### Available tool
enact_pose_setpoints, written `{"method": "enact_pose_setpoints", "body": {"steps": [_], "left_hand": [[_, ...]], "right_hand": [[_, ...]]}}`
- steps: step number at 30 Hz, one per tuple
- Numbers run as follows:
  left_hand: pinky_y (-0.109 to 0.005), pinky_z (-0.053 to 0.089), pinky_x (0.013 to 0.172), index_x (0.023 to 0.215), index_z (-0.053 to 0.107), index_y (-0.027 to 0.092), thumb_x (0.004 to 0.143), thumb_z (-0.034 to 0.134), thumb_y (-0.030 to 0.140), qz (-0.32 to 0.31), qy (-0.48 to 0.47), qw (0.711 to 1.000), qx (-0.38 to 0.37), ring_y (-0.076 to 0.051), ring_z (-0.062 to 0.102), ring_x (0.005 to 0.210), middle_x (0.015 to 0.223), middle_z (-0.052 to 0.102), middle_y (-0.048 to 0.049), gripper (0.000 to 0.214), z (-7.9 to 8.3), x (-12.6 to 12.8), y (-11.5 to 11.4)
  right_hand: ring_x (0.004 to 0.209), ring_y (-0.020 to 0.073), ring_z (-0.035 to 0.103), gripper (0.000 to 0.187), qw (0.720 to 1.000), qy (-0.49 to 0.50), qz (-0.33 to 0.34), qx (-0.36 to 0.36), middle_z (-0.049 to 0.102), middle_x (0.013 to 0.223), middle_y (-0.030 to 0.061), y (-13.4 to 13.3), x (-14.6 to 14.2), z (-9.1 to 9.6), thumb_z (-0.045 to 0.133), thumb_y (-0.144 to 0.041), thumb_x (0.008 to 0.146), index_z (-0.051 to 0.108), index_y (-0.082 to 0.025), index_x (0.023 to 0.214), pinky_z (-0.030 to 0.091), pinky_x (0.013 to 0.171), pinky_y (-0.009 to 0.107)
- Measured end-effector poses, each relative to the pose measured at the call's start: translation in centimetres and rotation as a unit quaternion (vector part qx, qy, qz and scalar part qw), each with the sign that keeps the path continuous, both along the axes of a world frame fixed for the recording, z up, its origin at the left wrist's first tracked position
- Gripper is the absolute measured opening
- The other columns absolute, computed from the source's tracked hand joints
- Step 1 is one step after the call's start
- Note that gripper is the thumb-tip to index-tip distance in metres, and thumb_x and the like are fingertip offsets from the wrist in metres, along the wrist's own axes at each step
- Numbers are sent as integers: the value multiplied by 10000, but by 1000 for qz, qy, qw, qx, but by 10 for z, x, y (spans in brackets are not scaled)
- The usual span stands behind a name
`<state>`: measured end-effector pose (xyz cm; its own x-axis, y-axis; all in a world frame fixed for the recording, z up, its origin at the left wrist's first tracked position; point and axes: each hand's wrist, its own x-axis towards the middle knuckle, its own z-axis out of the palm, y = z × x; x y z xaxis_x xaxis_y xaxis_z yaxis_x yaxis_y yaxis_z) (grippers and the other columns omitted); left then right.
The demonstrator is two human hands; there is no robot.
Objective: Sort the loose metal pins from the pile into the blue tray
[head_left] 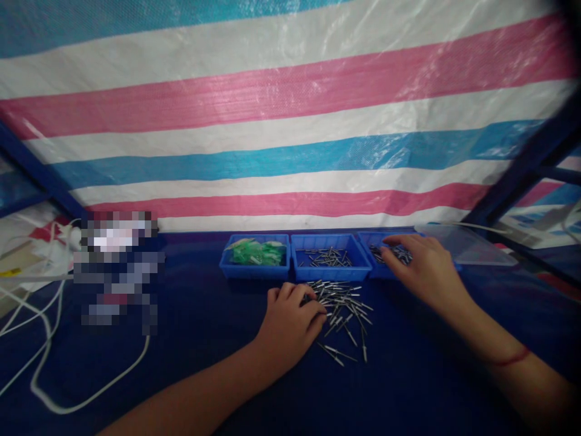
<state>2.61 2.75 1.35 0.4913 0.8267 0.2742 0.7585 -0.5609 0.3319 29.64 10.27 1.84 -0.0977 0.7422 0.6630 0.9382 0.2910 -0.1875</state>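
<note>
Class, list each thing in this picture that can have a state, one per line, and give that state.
Left hand: curled, fingers resting on the loose pins.
Right hand: palm down, fingers in the right tray.
Loose pins: scattered on the blue cloth.
Left tray: holds green pieces.
Middle tray: holds some pins.
Right tray: holds pins, partly covered by the hand.
Clear lid: lying beside the right tray.
White cable: looped loosely on the cloth.

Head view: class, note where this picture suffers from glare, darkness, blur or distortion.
Head view: glare streaks the striped tarp; the blue tabletop is dim, so the loose metal pins show little detail; a patch at left is pixelated; corners darken and straight edges bow; both the left hand and the right hand look soft.
</note>
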Motion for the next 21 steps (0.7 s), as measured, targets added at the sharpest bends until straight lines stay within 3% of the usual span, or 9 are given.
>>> {"method": "enact_pose_setpoints", "body": {"steps": [5, 9, 14, 21], "left_hand": [[-394, 313, 803, 919, 634, 256, 904, 536, 297, 8, -4, 1000, -2, -213, 485, 1005, 1060, 618, 17, 107, 0, -1, 1], [-382, 314, 800, 939, 621, 258, 902, 541, 306, 24, -16, 1000, -6, -203, 494, 981, 1026, 621, 15, 101, 0, -1, 1], [-360, 316, 784, 914, 611, 247, 904, 541, 292, 30, -51, 998, -8, -187, 522, 933, 971, 639, 22, 84, 3, -1, 3], [-334, 325, 850, 872, 600, 223, 890, 562, 222, 8, -209, 977, 26, -152, 585, 875, 886, 671, 26, 42, 8, 0, 3]], "right_hand": [[835, 233, 598, 120, 988, 37, 148, 14, 676, 864, 61, -28, -40, 12, 524, -258, 861, 632, -204, 864, 441, 782, 380], [847, 207, 599, 101, 967, 40, 249, -40, 675, 862, 42, -50, -68, 12, 535, -240, 865, 633, -218, 875, 434, 774, 368], [886, 203, 591, 114, 945, 36, 302, -120, 674, 911, 35, -60, -81, 5, 556, -234, 857, 629, -222, 944, 432, 778, 373], [904, 196, 587, 157, 912, 91, 374, -145, 656, 967, 63, -62, -85, 5, 582, -186, 826, 625, -208, 975, 473, 797, 348]]}}
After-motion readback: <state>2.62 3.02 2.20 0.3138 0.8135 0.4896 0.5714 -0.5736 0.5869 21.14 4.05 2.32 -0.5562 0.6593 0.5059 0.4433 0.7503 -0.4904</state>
